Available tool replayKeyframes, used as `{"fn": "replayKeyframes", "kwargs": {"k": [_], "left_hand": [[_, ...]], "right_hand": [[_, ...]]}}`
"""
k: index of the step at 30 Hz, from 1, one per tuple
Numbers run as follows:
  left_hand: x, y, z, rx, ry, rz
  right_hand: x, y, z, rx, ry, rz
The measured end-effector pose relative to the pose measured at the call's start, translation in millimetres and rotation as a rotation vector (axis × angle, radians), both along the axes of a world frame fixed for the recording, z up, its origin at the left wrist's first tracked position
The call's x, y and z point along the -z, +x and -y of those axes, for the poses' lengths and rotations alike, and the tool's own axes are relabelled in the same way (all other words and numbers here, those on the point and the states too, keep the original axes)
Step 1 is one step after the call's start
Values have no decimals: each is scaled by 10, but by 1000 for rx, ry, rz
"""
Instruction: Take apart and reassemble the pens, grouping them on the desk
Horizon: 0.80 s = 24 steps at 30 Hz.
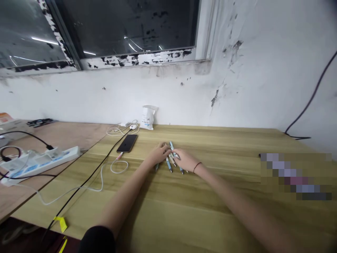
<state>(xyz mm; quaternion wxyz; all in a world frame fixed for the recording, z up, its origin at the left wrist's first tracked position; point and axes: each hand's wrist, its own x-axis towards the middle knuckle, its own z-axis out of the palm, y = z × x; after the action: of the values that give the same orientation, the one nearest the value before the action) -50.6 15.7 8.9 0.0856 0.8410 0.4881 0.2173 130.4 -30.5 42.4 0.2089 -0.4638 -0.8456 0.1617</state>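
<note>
While the left hand (159,154) and the right hand (183,160) reach in from the lower edge of the frame and lie across a loose fan of slim pens (170,163) near the middle of the table (200,211), they sit very close together, and whether they are clamped on the pens or only resting on them cannot be told. The pens have pale blue barrels and narrow metal tips, which spread toward the person. A thin dark bracelet (197,167) circles the right wrist, and a black sleeve (97,239) shows at the bottom edge. The table has a yellowish, streaky wood grain. Left of the hands, a smartphone (127,143) lies flat, its dark glass glossy, beside a looping white cable (116,167) and a straight black cable (86,179). At the left of the frame, a white power strip (39,163) rests on a paler wooden board (60,135). A small white paper pouch (147,117) stands upright against the rough, flaking plaster wall (105,95). Above it, blotchy paint peels from the window frame (139,58). At the right of the frame, a pixelated patch (295,175) hides part of the table.
</note>
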Motion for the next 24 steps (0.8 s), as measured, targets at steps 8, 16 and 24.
{"fn": "replayKeyframes", "kwargs": {"k": [8, 16, 24], "left_hand": [[-134, 95, 277, -428, -73, -79], [-201, 302, 353, -338, -165, -112], [-200, 341, 486, -322, -121, -200]], "right_hand": [[129, 105, -51, 167, 9, 41], [108, -14, -177, 319, -242, -202], [278, 160, -286, 353, -509, -627]]}}
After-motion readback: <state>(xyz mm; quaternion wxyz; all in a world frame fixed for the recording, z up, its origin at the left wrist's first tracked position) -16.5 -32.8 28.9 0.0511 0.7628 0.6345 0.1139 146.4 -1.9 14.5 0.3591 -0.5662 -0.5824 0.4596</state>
